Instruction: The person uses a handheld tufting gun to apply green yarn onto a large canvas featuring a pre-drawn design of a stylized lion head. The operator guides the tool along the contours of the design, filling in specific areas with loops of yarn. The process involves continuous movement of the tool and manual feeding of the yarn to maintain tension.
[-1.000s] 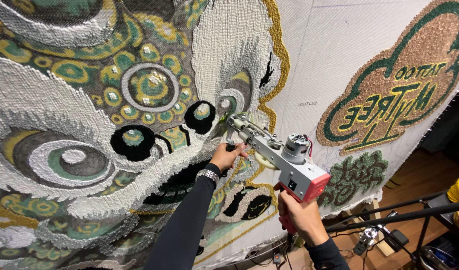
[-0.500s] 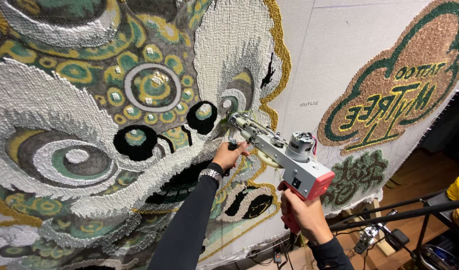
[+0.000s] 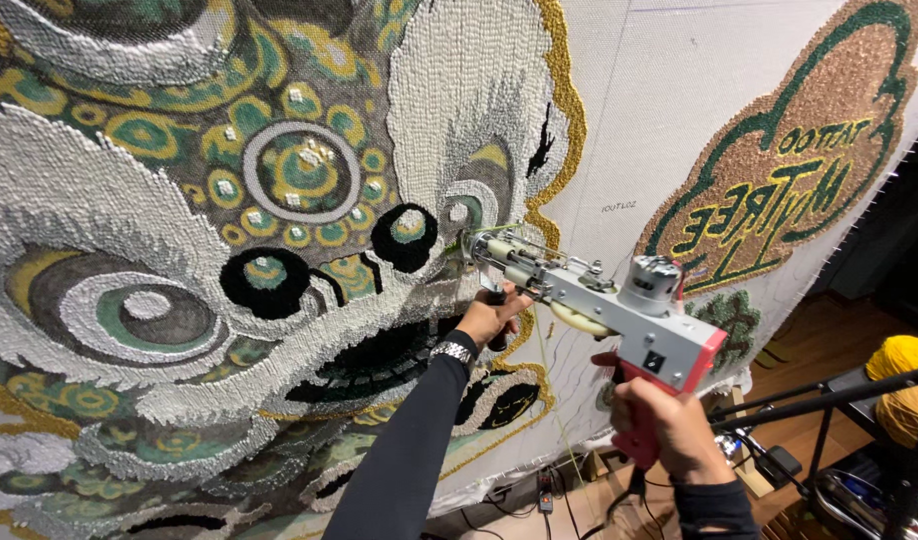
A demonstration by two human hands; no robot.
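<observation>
sleeves: black, long | left wrist: silver metal watch (image 3: pixel 452 352)

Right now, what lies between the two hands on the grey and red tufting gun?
In the head view, the gun's grey metal body with its round motor spans between the left hand and right hand.

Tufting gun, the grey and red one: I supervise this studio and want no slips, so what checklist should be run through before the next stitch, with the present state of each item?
1. Right hand wrapped around the red grip of the grey and red tufting gun: ok.
2. Left hand on the front handle under the barrel: ok.
3. Needle tip against the tufted lion-face cloth, by the white area: ok.
4. Left fingers away from the needle: ok, they sit behind it.
5. Yarn feeding freely from the yellow yarn cone: cannot tell.
6. Black power cord hanging free below the grip: ok.
</observation>
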